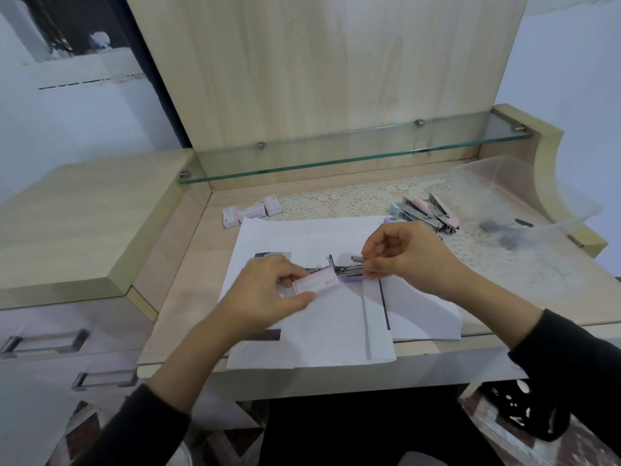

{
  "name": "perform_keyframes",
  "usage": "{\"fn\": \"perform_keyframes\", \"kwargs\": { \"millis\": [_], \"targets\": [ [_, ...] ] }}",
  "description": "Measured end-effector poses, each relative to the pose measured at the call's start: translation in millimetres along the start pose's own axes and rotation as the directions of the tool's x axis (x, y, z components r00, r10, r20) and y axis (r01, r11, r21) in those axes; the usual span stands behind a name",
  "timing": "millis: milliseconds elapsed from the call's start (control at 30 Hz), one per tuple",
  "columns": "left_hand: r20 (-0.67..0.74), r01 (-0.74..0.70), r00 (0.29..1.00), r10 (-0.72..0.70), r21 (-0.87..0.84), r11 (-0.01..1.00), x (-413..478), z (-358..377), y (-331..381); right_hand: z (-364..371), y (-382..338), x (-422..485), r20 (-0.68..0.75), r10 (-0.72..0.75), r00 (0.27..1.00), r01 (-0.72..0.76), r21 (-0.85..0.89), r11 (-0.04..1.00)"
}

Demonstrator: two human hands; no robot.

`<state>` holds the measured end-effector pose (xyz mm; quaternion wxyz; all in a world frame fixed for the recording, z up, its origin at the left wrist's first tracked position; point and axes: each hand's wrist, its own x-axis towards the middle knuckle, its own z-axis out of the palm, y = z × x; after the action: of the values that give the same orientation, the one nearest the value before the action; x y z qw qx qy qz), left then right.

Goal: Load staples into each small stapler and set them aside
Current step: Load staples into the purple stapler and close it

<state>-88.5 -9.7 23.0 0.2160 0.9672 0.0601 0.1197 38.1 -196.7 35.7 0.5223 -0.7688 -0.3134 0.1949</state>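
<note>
A small lilac stapler [349,274] lies opened on the white papers [336,324] at the desk's middle, its metal magazine exposed. My right hand [406,255] pinches a short strip of staples [358,258] just above the magazine. My left hand [268,294] holds a pink-and-white staple box [314,282] right beside the stapler's left end. Several more small staplers [426,213], pink, blue and lilac, lie in a cluster at the back right on the lace mat.
Three pink staple boxes [250,211] sit at the back left of the desk. A clear plastic tub [517,203] stands at the far right. A glass shelf [336,156] hangs over the back edge. Drawers [47,341] are on the left.
</note>
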Motion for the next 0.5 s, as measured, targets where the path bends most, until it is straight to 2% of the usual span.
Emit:
{"fn": "perform_keyframes", "kwargs": {
  "millis": [133,267,367,500],
  "targets": [
    [-0.111,0.004,0.994,-0.012,-0.077,0.997,28.9,-33.5,-7.9,-13.6,-1.2,8.8,-0.031,-0.04,0.999,0.037,-0.097,0.995],
    [-0.144,0.072,0.987,-0.073,-0.018,0.997,76.1,-44.8,-24.1,-20.7,3.9,22.2,-0.078,-0.068,0.995,0.053,-0.18,0.982],
    [-0.105,0.057,0.993,-0.049,0.076,0.995,116.5,-40.1,-40.6,-24.2,9.6,31.4,-0.078,-0.078,0.994,0.059,-0.216,0.975],
    [0.022,0.039,0.999,-0.046,0.233,0.972,158.9,-24.1,-60.6,-25.3,16.1,39.1,-0.089,-0.078,0.993,0.056,-0.231,0.971]
  ]
}}
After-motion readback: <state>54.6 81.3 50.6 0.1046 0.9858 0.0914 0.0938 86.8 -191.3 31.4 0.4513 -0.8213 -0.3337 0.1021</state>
